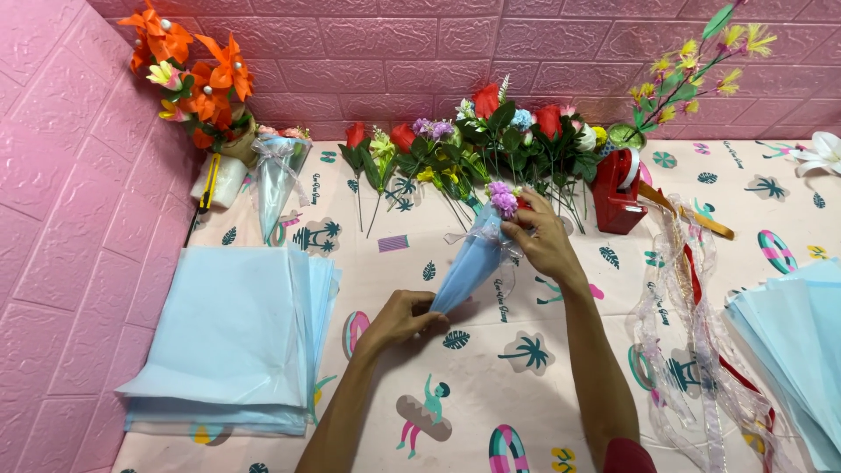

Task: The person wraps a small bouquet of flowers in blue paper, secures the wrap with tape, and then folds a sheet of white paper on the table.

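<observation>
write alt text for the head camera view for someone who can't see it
A person's left hand pinches the narrow tip of a small blue paper-wrapped bouquet while the right hand grips its top, by the purple flowers. It sits on a patterned tablecloth with blue paper stacks, artificial flowers, ribbons and a red tape dispenser.

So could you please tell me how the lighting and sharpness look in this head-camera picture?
Head view: light is even and soft, with no glare; the left hand casts only a faint shadow; the small wrapped bouquet and right hand look sharp; the brick lines bow slightly toward the edges.
</observation>
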